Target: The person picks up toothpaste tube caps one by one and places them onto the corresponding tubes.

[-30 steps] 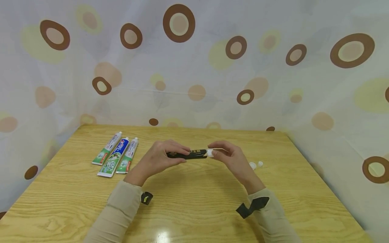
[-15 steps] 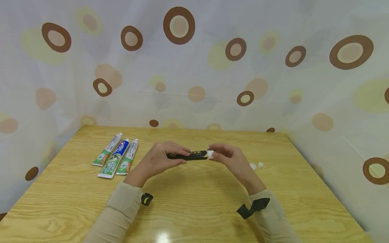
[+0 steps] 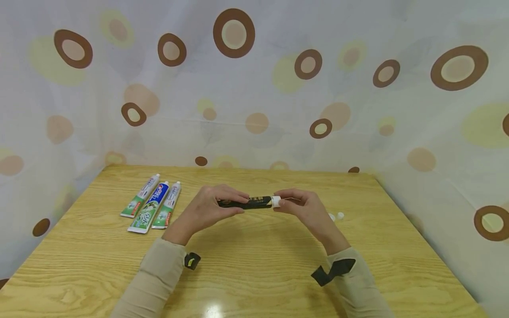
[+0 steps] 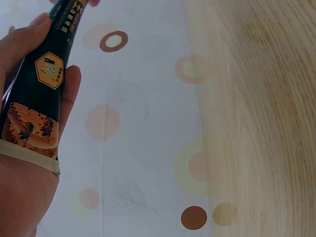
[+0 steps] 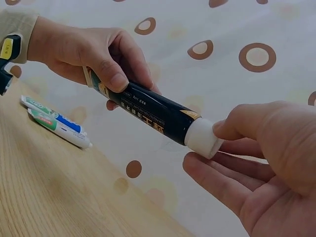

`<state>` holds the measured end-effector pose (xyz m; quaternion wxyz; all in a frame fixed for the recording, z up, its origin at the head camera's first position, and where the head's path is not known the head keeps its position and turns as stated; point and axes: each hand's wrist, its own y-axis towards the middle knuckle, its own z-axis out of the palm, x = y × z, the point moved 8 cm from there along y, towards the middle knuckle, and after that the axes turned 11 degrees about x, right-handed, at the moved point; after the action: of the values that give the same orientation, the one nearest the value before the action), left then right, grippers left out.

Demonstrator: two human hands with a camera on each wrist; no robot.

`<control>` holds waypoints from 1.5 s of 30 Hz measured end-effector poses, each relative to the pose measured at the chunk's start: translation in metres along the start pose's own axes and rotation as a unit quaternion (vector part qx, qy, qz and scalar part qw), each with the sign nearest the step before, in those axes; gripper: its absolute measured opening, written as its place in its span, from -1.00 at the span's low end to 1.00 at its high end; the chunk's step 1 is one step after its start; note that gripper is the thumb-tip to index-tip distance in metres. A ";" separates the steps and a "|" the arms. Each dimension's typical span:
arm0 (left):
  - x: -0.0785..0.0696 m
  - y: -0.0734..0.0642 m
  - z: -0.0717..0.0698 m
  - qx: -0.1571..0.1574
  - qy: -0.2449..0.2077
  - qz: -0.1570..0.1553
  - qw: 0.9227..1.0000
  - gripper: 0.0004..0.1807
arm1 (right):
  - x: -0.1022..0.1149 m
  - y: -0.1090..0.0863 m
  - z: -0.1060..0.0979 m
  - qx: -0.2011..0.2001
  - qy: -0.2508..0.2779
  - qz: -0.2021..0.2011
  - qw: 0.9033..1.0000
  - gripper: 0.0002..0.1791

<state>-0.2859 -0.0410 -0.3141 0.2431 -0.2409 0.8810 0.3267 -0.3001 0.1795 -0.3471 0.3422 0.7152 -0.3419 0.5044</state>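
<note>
My left hand (image 3: 214, 205) grips a black toothpaste tube (image 3: 258, 202) with gold lettering, holding it roughly level above the table. A honeycomb and bee picture on the tube shows in the left wrist view, near its flat end. At the other end sits a white cap (image 5: 202, 138), in line with the tube. My right hand (image 3: 304, 210) has its thumb (image 5: 227, 127) against one side of this cap and fingers under the other, pinching it. In the head view, the right fingers partly overlap the cap.
On the wooden table (image 3: 238, 274), three toothpaste tubes lie side by side at the left: a blue and green one (image 3: 149, 207) between two white and green ones. Two small white round pieces, one of them a small cap (image 3: 340, 215), lie right of my right hand. Patterned cloth (image 3: 254, 88) surrounds the table.
My right hand has shifted slightly to the right, with its fingers changing position on the cap. The left hand and the black tube stay almost where they were.
</note>
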 end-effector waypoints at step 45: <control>0.000 0.000 -0.002 -0.005 -0.027 -0.005 1.000 -0.72 | 0.004 0.000 0.000 0.008 0.030 -0.036 0.999 -0.64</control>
<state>-0.2864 -0.0425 -0.3133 0.2672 -0.2376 0.8715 0.3357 -0.2990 0.1790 -0.3436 0.3647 0.7138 -0.3018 0.5161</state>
